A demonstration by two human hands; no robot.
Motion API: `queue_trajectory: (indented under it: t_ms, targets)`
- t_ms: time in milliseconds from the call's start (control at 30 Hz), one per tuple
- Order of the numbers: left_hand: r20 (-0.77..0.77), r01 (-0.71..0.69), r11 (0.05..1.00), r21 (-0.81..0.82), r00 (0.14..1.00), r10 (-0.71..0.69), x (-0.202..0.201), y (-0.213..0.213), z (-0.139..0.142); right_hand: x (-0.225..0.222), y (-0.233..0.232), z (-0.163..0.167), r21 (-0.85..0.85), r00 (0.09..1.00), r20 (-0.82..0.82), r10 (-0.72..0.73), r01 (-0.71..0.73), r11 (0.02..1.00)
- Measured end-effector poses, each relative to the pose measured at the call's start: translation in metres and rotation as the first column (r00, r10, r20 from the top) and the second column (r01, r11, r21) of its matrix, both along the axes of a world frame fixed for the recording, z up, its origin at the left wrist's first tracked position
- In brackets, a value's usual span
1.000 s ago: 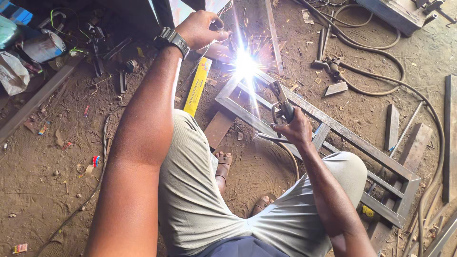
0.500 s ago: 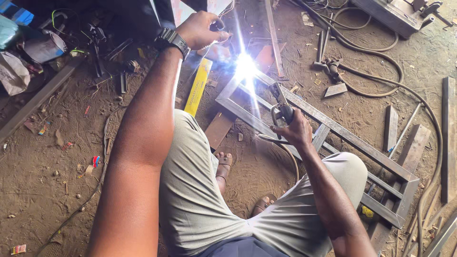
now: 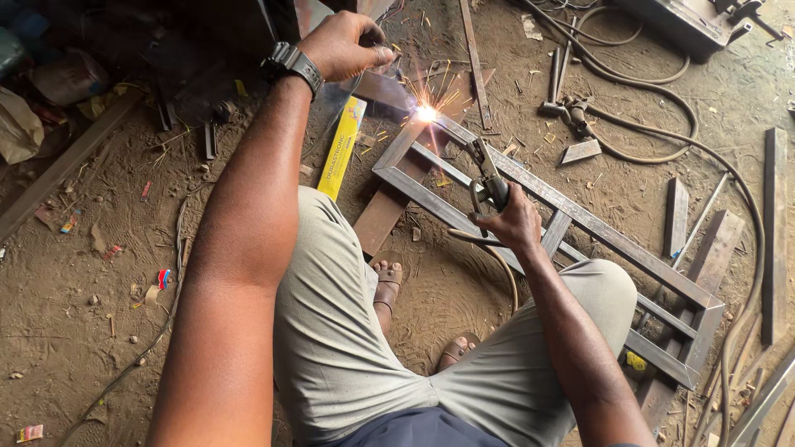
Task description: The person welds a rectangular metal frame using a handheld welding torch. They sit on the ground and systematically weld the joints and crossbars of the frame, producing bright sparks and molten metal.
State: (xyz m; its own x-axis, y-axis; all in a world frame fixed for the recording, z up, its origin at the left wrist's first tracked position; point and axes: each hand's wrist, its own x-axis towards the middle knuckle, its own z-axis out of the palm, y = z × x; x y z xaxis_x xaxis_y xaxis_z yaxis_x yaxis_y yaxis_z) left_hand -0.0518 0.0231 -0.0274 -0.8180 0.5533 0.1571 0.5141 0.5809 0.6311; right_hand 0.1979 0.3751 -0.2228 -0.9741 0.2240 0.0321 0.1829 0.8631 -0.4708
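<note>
Right hand (image 3: pixel 515 222) gripping electrode holder (image 3: pixel 487 175), rod tip sparking at arc (image 3: pixel 426 113) on corner of steel frame (image 3: pixel 580 217) lying on dirt floor. Left hand (image 3: pixel 344 43) clenching dark shield plate (image 3: pixel 383 88) just beside arc. Judging: keeping tip close, travelling steadily, shield staying between sparks and face.

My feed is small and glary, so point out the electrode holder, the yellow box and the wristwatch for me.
electrode holder (image 3: pixel 489 178), head view, on its metal clamp body above the right hand.
yellow box (image 3: pixel 343 145), head view, middle of its long yellow face.
wristwatch (image 3: pixel 291 64), head view, on the dark strap at the left wrist.
</note>
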Motion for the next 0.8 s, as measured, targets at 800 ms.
queue_trajectory:
  t_ms: [800]
  targets:
    - [0.021, -0.057, 0.994, -0.089, 0.998, 0.059, 0.0006, -0.0002, -0.004, 0.0023, 0.0007, -0.0044, -0.03, 1.0, 0.015, 0.0, 0.001, 1.0]
